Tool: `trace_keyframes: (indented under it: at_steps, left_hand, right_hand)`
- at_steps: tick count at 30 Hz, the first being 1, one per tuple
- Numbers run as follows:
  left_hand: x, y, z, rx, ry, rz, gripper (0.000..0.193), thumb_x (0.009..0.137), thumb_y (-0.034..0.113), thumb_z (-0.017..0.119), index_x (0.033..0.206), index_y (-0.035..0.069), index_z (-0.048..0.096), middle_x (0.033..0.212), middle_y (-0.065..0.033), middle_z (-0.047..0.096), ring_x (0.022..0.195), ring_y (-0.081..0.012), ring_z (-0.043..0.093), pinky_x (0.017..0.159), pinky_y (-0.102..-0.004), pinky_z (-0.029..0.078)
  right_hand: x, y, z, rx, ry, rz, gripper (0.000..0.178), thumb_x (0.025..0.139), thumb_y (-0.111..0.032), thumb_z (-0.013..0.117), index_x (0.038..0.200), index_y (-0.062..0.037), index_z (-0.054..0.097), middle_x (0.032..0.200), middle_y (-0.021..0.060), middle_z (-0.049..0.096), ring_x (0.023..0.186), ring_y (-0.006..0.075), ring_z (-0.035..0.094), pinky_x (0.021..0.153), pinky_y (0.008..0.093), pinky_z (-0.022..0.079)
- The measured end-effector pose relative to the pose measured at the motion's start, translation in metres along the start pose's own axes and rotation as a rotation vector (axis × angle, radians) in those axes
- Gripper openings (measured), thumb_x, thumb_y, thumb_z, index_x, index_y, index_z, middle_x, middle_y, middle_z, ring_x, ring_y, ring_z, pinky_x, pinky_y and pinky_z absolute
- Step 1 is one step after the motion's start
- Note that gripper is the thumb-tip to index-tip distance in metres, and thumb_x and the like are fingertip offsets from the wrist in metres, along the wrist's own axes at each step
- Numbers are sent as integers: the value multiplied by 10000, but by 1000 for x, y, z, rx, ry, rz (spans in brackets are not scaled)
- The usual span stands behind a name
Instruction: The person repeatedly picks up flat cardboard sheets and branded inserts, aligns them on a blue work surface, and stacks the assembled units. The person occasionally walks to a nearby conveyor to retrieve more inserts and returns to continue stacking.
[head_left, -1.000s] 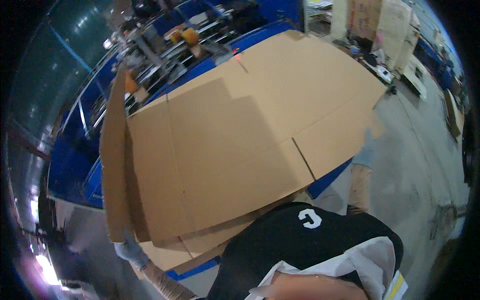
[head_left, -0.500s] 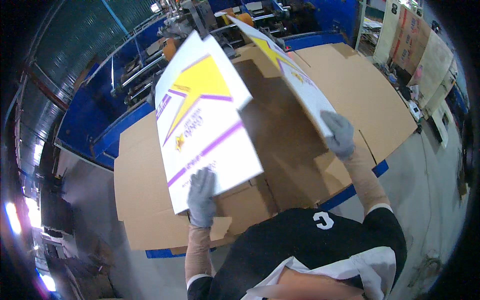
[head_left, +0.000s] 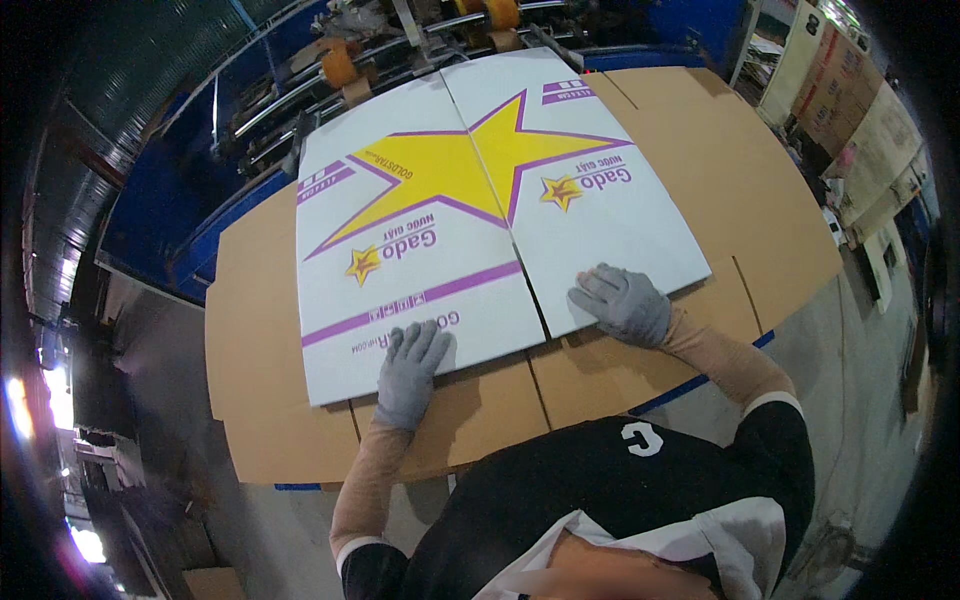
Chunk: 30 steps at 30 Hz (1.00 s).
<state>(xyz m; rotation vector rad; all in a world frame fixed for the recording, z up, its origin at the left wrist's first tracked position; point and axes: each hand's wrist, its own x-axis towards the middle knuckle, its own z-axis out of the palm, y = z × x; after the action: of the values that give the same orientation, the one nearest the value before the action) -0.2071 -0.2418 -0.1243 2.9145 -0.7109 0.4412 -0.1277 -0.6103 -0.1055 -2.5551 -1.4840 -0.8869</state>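
Observation:
A flat cardboard box blank lies spread out, its brown inner face up. Its two white printed panels are folded inward and nearly meet along a narrow dark seam, which widens toward me. A yellow star with a purple outline spans both panels. My left hand, in a grey glove, rests with fingers stretched on the near edge of the left panel. My right hand, gloved alike, lies flat on the near corner of the right panel beside the seam. Neither hand grips anything.
Beyond the blank stands a blue machine with metal shafts and orange rollers. A blue table edge shows under the near side of the cardboard. To the far right is a pale cabinet with brown cardboard on it.
Both white panels, raised and tilted half a second ago, have come down flat with their edges together. My right hand has moved left and down, from the panel's outer edge onto its printed face.

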Motion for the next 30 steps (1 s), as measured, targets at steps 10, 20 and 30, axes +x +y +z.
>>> trace_keyframes:
  at_steps: [10, 20, 30]
  left_hand:
    - [119, -61, 37, 248, 137, -246, 514, 788, 12, 500, 1289, 123, 505, 1327, -119, 520, 1244, -312, 467, 1023, -489, 351]
    - [-40, -38, 39, -45, 380, -684, 658, 834, 243, 582, 1367, -74, 364, 1404, -272, 395, 1308, -395, 380, 1094, -443, 301]
    - [-245, -97, -10, 183, 374, -1938, 786, 825, 562, 570, 1296, -59, 465, 1254, -257, 523, 1176, -390, 500, 975, -464, 412]
  right_hand:
    - [75, 95, 93, 49, 12, 331, 410, 781, -174, 595, 1185, -105, 586, 1197, 143, 581, 1086, 312, 569, 894, 424, 487]
    - [49, 93, 105, 38, 44, 674, 525, 843, -296, 607, 1273, -15, 498, 1359, 219, 462, 1259, 356, 438, 1056, 424, 360]
    - [-13, 7, 41, 219, 29, 600, 415, 808, -225, 662, 1167, -43, 560, 1305, 209, 494, 1204, 372, 473, 1009, 438, 404]
